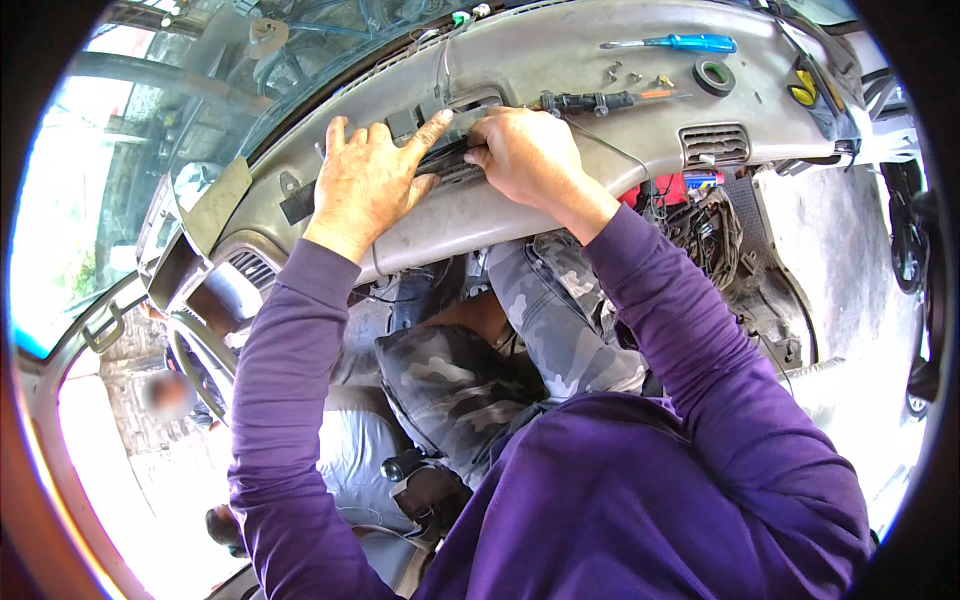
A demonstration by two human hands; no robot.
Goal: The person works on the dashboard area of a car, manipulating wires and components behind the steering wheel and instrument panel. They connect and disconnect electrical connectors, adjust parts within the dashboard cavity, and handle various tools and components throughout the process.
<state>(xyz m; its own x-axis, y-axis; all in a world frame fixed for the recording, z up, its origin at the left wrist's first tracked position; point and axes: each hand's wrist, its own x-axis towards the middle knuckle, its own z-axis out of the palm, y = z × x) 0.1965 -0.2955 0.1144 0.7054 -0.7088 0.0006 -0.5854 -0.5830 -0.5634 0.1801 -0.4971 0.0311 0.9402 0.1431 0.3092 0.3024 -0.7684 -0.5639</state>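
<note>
My left hand [368,180] rests over a grey dashboard [620,120], its fingers spread. The index fingertip touches a small grey piece [464,122] at the dashboard's upper opening. My right hand [535,158] has its fingers curled and pinched at the other end of that piece; what lies between them is mostly hidden. Below the fingertips a dark slatted strip shows in part. Just right of my right hand lies a dark-handled tool [590,102] with an orange end. A dark bracket [298,204] sits beside my left wrist.
On the dashboard top lie a blue screwdriver [690,43], a roll of black tape [714,75], several small screws and yellow-handled cutters [803,88]. An air vent [714,145] is at the right. Loose wiring [715,235] hangs below it. The steering wheel [205,365] stands left.
</note>
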